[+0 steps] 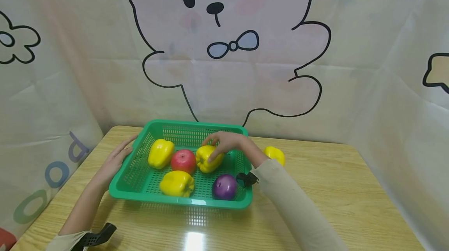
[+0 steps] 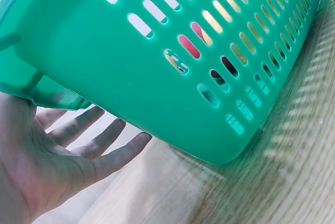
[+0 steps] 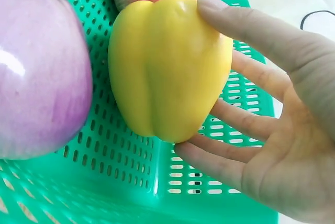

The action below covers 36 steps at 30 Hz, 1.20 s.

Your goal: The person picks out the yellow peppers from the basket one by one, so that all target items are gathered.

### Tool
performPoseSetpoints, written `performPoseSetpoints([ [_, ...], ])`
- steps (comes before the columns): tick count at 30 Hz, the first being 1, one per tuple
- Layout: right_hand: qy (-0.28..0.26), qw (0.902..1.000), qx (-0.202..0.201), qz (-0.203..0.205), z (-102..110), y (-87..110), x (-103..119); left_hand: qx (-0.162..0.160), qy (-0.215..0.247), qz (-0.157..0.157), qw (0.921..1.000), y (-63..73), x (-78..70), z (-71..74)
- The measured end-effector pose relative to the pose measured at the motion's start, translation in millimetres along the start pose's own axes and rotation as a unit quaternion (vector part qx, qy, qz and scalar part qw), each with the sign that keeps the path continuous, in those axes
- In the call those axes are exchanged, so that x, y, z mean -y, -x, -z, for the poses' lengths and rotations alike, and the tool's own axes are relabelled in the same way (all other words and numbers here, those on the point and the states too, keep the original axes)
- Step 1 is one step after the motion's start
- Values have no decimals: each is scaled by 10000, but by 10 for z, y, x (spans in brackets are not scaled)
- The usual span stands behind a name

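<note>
My right hand (image 1: 226,144) holds a yellow bell pepper (image 1: 207,161) inside the green basket (image 1: 154,201). In the right wrist view the thumb (image 3: 251,22) lies on the near side of this pepper (image 3: 167,67), with the other fingers curled behind and under it. My left hand (image 1: 114,163) rests along the outside of the basket's left wall. Its fingers (image 2: 104,137) are spread and nearly straight, their tips at the basket rim in the left wrist view. Beside the held pepper sit a round red fruit (image 1: 183,161) and a glossy round purple vegetable (image 1: 225,187).
Two more yellow bell peppers lie in the basket, one at the back left (image 1: 161,153) and one at the front (image 1: 177,183). Another yellow pepper (image 1: 274,155) lies on the wooden table (image 1: 333,188), right of the basket, partly behind my right forearm. A printed cloth (image 1: 224,87) hangs behind.
</note>
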State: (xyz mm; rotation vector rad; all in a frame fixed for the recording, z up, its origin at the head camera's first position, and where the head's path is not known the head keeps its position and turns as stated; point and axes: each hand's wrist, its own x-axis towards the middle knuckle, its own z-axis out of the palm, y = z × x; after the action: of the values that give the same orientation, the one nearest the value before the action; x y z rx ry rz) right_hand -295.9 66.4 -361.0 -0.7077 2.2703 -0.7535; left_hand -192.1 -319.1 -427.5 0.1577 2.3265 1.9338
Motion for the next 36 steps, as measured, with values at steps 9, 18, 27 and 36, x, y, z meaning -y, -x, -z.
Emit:
performPoseSetpoints([
  [9, -388, 9992, 64, 3, 33, 49, 6, -8, -57, -22, 10000, -1, -5, 4],
  [18, -730, 9973, 0, 88, 10, 103, 16, 17, -49, -75, 10000, -5, -1, 8],
  [27, -856, 9959, -195, 217, -26, 160, 20, 22, 6, -51, 10000, -7, 6, 11],
  [36, -1031, 9929, -531, 270, -47, 188, -12, -4, -13, -34, 10000, -14, 12, 14],
])
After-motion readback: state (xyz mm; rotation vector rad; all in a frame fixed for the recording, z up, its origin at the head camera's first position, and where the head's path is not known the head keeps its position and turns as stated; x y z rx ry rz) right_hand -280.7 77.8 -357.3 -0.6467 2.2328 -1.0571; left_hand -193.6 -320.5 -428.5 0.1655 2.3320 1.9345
